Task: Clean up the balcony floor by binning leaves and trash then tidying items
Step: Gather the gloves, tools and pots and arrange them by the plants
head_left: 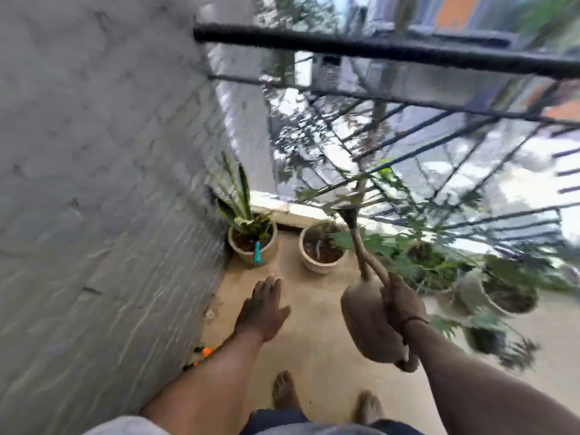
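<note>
Bare forearms and feet, thin dark band (413, 321) at right wrist, dark shorts (276, 419).

A grey painted brick wall (94, 183) runs along the left side, meeting a tan concrete floor (314, 340). Ahead, a black metal railing (376, 48) with slanted bars closes the balcony above a low white ledge (298, 211). Daylight, blurred foliage and neighbouring buildings show beyond it.
</note>
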